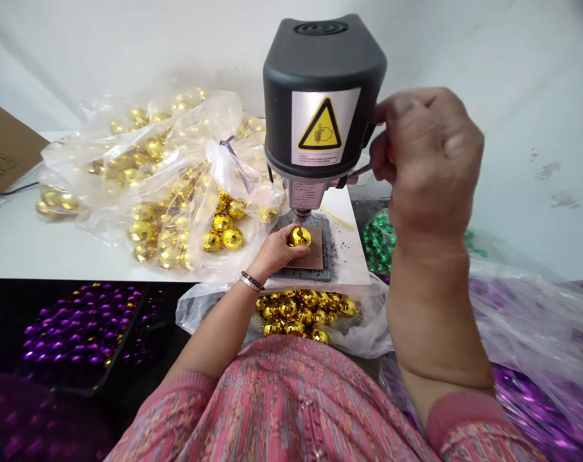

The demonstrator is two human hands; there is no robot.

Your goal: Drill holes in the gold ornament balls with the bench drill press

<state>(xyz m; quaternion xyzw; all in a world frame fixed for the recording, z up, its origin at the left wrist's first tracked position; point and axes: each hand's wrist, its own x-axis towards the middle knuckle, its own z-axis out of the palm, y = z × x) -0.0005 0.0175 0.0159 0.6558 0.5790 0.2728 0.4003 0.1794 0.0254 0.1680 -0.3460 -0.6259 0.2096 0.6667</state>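
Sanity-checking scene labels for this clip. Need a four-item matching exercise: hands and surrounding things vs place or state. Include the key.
1. left hand
2. right hand
3. cardboard box
4. green balls

A. past the right edge of the white table
B. raised, at the lever beside the black machine housing
C. at the picture's left edge
D. holding a gold ball under the drill bit

Pairs: 1-D, 2-B, 3-C, 4-A
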